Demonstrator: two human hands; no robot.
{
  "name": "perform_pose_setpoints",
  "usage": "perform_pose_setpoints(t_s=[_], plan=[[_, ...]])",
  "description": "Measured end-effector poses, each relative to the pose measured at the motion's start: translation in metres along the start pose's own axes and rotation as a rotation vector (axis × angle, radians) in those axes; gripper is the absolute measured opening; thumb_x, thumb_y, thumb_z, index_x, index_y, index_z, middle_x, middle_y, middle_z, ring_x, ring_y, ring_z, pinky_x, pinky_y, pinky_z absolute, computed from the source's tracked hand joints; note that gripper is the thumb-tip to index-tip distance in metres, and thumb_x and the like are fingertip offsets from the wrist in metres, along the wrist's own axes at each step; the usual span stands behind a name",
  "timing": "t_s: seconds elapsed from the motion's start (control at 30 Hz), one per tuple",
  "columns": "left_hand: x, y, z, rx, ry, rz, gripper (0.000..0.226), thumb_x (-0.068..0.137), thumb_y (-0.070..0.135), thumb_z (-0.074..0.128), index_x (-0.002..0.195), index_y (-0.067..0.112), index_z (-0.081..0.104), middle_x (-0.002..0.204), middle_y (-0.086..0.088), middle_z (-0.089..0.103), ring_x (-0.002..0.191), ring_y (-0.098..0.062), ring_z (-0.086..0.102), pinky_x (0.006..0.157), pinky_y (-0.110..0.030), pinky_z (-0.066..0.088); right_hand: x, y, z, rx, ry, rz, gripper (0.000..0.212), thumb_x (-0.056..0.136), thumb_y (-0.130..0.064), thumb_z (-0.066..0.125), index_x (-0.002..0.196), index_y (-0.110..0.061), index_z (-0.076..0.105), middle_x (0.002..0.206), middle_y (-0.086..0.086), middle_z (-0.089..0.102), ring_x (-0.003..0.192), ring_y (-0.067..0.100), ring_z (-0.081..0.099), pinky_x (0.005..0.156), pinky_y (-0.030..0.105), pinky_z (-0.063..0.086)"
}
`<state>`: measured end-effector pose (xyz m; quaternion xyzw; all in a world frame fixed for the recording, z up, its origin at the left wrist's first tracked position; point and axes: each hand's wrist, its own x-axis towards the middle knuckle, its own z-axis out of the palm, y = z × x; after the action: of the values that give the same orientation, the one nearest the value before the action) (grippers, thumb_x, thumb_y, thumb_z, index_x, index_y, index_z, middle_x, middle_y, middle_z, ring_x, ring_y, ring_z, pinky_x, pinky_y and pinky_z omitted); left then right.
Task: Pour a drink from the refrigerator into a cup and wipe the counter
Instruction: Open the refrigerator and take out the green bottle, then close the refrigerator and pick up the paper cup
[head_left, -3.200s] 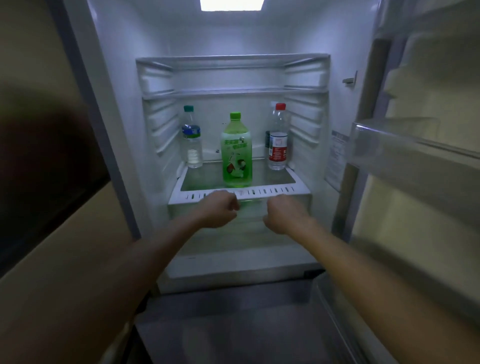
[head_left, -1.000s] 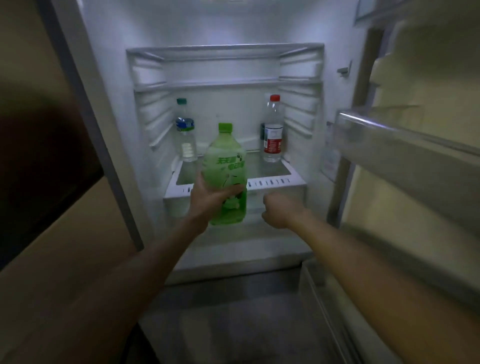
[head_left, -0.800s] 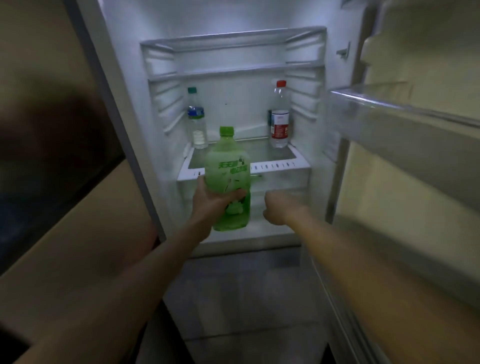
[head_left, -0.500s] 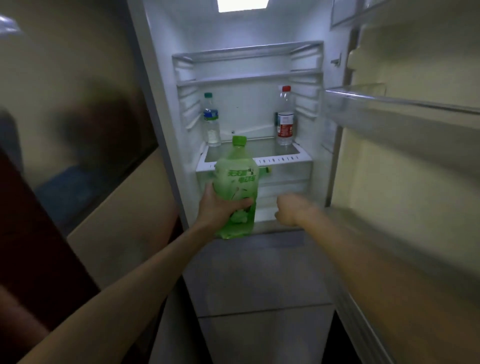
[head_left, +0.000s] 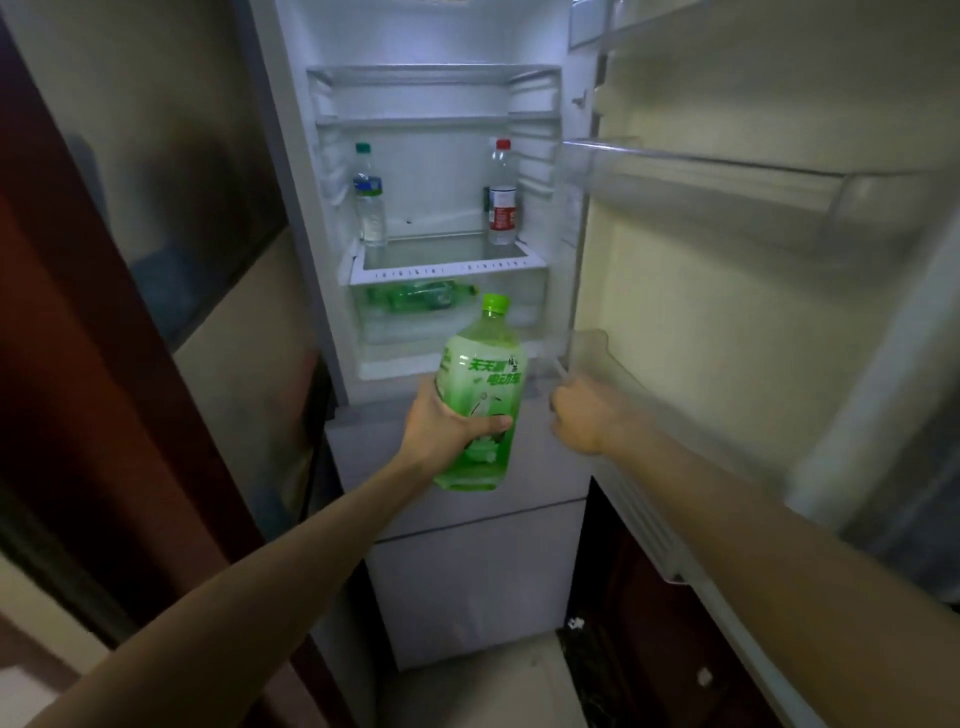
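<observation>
My left hand (head_left: 449, 434) grips a green drink bottle (head_left: 480, 387) with a green cap, held upright in front of the open refrigerator (head_left: 434, 171). The bottle is outside the compartment, below the level of the glass shelf (head_left: 447, 265). My right hand (head_left: 579, 415) is stretched out beside the bottle, at the lower inner edge of the open door (head_left: 727, 291), its fingers curled; whether it touches the door I cannot tell. No cup or counter is in view.
Two clear water bottles stand on the shelf: a blue-labelled bottle (head_left: 370, 200) at left, a red-capped bottle (head_left: 502, 195) at right. Another green bottle (head_left: 415, 297) lies in the drawer below. A door bin (head_left: 691, 200) juts out at right. Dark cabinetry (head_left: 104, 312) lines the left.
My left hand took the green bottle off the shelf and drew it out and down, away from the refrigerator. I have backed off, so more of the lower doors and floor shows.
</observation>
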<state>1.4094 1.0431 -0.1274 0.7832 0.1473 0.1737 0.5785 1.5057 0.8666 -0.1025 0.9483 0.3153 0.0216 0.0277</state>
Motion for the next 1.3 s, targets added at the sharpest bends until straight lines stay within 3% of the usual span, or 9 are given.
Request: perform_pose_setpoints(t_s=[0.1,0.27,0.5,0.63,0.77,0.9,1.07,1.17,1.3], plan=[[-0.027,0.007,0.014,0.01,-0.036,0.017,0.051,0.052,0.019,0.096,0.097,0.017,0.071,0.092,0.001,0.078,0.085,-0.014,0.075,0.079,-0.042,0.062,-0.028,0.007,0.004,0.048,-0.014,-0.052,0.027,0.087,-0.019,0.05,0.098,0.0,0.064,0.111,0.019,0.059,0.104,0.035,0.059,0.087,0.043,0.052],[-0.065,0.021,0.03,0.018,0.008,-0.011,0.089,0.036,0.042,0.097,0.112,0.016,0.058,0.101,0.004,0.074,0.091,-0.014,0.072,0.081,-0.042,0.061,-0.079,0.027,0.003,0.064,-0.013,-0.134,0.035,0.089,-0.02,0.047,0.115,-0.004,0.065,0.122,0.011,0.054,0.11,0.03,0.056,0.092,0.044,0.049],[-0.122,0.044,0.061,0.033,0.105,-0.015,0.094,0.035,0.049,0.097,0.114,0.017,0.056,0.103,0.004,0.073,0.092,-0.014,0.071,0.08,-0.042,0.061,-0.161,0.047,0.0,0.052,-0.009,-0.279,0.032,0.093,-0.02,0.046,0.116,-0.007,0.064,0.125,0.007,0.053,0.11,0.026,0.055,0.09,0.042,0.049],[-0.158,0.055,0.09,-0.03,0.136,-0.012,0.079,0.048,0.03,0.097,0.114,0.014,0.056,0.103,0.002,0.072,0.091,-0.013,0.071,0.078,-0.036,0.061,-0.21,0.068,0.001,0.077,0.011,-0.387,0.033,0.094,-0.021,0.046,0.12,-0.01,0.063,0.125,0.005,0.053,0.109,0.024,0.056,0.088,0.041,0.049],[-0.189,0.062,0.114,-0.017,0.104,0.016,0.04,0.06,0.01,0.093,0.086,0.024,0.065,0.08,0.011,0.074,0.068,0.001,0.071,0.061,-0.022,0.057,-0.252,0.098,0.002,0.097,0.159,-0.462,0.026,0.092,-0.02,0.046,0.101,-0.012,0.069,0.104,0.002,0.062,0.095,0.02,0.058,0.077,0.035,0.049],[-0.208,0.065,0.13,-0.013,0.079,0.014,0.042,0.062,0.008,0.092,0.086,0.026,0.061,0.083,0.013,0.072,0.065,0.006,0.069,0.058,-0.014,0.054,-0.281,0.145,0.011,0.003,0.277,-0.254,0.028,0.094,-0.028,0.041,0.085,-0.017,0.066,0.084,-0.001,0.065,0.076,0.019,0.062,0.064,0.034,0.049],[-0.219,0.068,0.15,0.003,0.065,0.017,0.038,0.063,0.006,0.09,0.084,0.023,0.063,0.076,0.012,0.075,0.067,0.001,0.071,0.062,-0.021,0.059,-0.299,0.2,0.026,0.152,0.264,0.237,0.031,0.093,-0.029,0.045,0.074,-0.011,0.062,0.069,0.006,0.062,0.062,0.023,0.061,0.059,0.037,0.055],[-0.22,0.07,0.159,-0.008,0.064,0.029,0.04,0.064,0.003,0.09,0.081,0.024,0.06,0.067,0.016,0.072,0.059,0.007,0.067,0.053,-0.012,0.052,-0.296,0.217,0.023,0.266,0.308,0.423,0.024,0.092,-0.025,0.049,0.09,-0.004,0.06,0.081,0.014,0.065,0.068,0.029,0.061,0.059,0.036,0.053],[-0.218,0.072,0.162,0.028,0.039,0.021,0.044,0.06,0.013,0.093,0.093,0.019,0.065,0.085,0.005,0.076,0.071,-0.002,0.072,0.058,-0.016,0.056,-0.291,0.208,0.013,0.567,0.315,0.344,0.031,0.091,-0.022,0.054,0.116,-0.004,0.048,0.104,0.014,0.061,0.085,0.031,0.062,0.07,0.045,0.056]])
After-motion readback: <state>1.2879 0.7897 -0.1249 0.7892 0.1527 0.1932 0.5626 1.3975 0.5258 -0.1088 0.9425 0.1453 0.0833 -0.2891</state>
